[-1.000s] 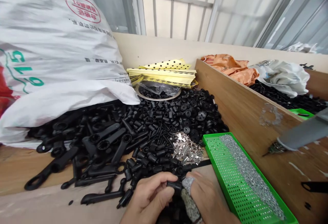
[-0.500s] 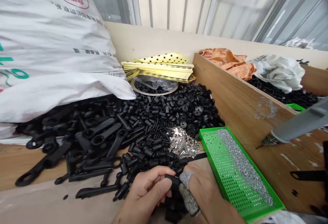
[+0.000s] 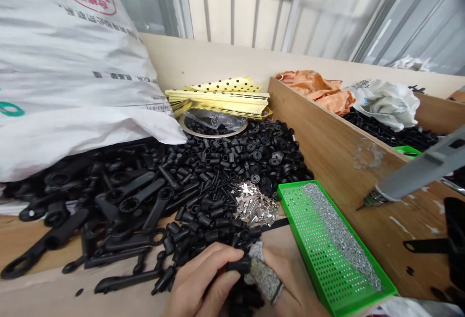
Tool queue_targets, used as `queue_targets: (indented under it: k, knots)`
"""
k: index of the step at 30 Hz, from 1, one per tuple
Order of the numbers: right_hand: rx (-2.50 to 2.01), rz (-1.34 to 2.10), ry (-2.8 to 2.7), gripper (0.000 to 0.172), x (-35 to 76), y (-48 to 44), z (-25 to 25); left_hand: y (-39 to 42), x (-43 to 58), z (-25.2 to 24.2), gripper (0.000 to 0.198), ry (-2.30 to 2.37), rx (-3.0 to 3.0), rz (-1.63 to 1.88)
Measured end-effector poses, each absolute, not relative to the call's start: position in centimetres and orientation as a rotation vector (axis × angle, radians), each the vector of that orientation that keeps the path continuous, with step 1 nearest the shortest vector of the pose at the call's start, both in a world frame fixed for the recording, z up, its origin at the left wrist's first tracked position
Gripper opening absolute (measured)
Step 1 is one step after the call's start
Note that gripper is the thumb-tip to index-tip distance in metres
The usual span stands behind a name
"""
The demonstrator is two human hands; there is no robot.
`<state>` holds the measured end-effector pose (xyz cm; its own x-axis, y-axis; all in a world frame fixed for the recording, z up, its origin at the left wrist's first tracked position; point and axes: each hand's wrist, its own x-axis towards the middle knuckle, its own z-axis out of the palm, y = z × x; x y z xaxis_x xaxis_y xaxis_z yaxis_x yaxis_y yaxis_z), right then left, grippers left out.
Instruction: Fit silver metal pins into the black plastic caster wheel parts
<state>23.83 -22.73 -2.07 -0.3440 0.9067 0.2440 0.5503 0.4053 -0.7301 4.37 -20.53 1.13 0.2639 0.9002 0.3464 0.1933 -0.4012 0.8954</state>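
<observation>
A short black plastic sleeve (image 3: 239, 264) lies nearly level between my two hands. My left hand (image 3: 203, 280) pinches it from the left with thumb and fingers. From the right, my right hand (image 3: 281, 280) closes on the sleeve's other end, its fingertips wrapped in a grey fabric cover (image 3: 267, 279). My right fingertips are partly hidden. More loose black sleeves (image 3: 207, 219) lie just beyond the hands, and others sit in shadow below them. A heap of small shiny metal clips (image 3: 257, 204) is close behind my hands.
Right of my hands stands a green perforated tray (image 3: 303, 239) with small silvery metal parts. A grey power screwdriver (image 3: 410, 176) juts in from the right by a wooden divider (image 3: 334, 143). Black ratchet-like handles (image 3: 140, 196) pile up at left under a white sack (image 3: 83, 75).
My left hand has rolled over the sleeve, its fingers now more on top. The sleeve has turned toward level and shifted slightly left and down. The whole view has moved slightly.
</observation>
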Motion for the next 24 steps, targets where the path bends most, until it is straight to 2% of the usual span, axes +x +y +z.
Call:
queue_targets:
  k: [5, 8, 17, 20, 24]
  knots:
    - [-1.138, 0.586, -2.11, 0.023, 22.3, -22.0, -2.0, -20.5, 4.1, 0.5, 0.016, 1.086, 1.815, 1.154]
    - [-1.115, 0.457, -2.069, 0.027, 22.0, -21.9, -2.6, -20.5, 3.9, 0.1, 0.016, 1.15, 1.799, 1.1]
    - [-1.334, 0.99, -1.835, 0.038, 22.9, -23.7, -1.6, -20.3, 3.4, -0.2, 0.026, 0.92, 1.936, 1.121]
    - [-1.315, 1.055, -1.822, 0.031, 22.5, -23.7, -0.7, -20.3, 3.3, 0.0, 0.028, 0.883, 1.941, 1.109]
    - [-1.287, 1.035, -1.835, 0.033, 22.6, -23.3, -0.6, -20.3, 3.1, 0.4, 0.02, 0.945, 1.888, 1.05]
